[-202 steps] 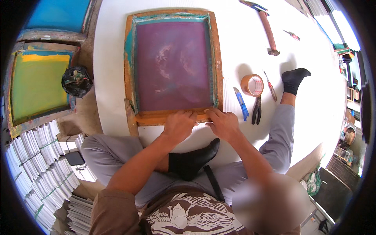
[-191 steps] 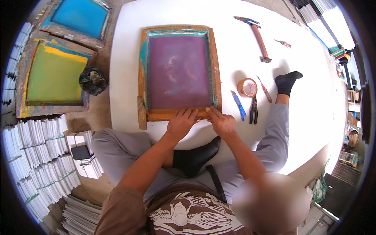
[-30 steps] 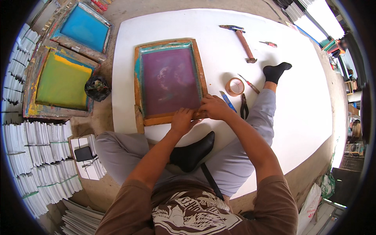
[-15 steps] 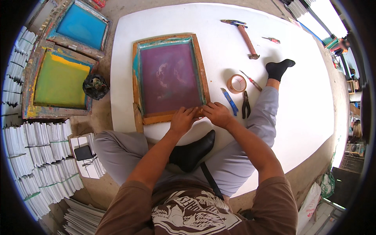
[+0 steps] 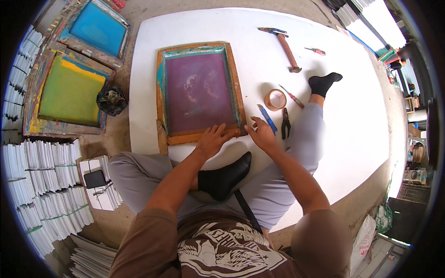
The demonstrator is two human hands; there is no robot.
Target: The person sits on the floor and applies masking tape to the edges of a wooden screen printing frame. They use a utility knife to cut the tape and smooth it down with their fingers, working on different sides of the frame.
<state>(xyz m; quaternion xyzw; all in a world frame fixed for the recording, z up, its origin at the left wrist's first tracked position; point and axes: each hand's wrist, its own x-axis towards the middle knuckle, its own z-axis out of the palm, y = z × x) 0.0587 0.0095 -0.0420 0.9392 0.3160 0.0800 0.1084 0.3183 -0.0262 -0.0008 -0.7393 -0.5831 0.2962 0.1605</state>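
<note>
In front of me lies a wooden screen-printing frame (image 5: 238, 90) with purple mesh, its near rail toward my crossed leg. My left hand (image 5: 213, 140) rests on that near rail, fingers stretched toward the right corner. Beside the same corner is my right hand (image 5: 261, 135), thumb and fingers apart with nothing visible between them; whether its thumb touches the wood I cannot tell. A short wooden strip (image 5: 162, 137) sticks out at the frame's near left corner. Close to my right hand lie a blue utility knife (image 5: 267, 117) and black-handled pliers (image 5: 285, 124).
On the white board (image 5: 343, 134) are a brown tape roll (image 5: 268, 100), a screwdriver (image 5: 292, 96), a hammer (image 5: 288, 52) and a smaller screwdriver (image 5: 315, 51). Green (image 5: 69, 92) and blue (image 5: 98, 28) screens stand left, near a black plastic bundle (image 5: 111, 100) and paper stacks (image 5: 41, 162).
My right hand has drawn away from the corner to the right, and its fingers have spread. My left hand has shifted slightly left and flattened on the rail. The view has tilted a little.
</note>
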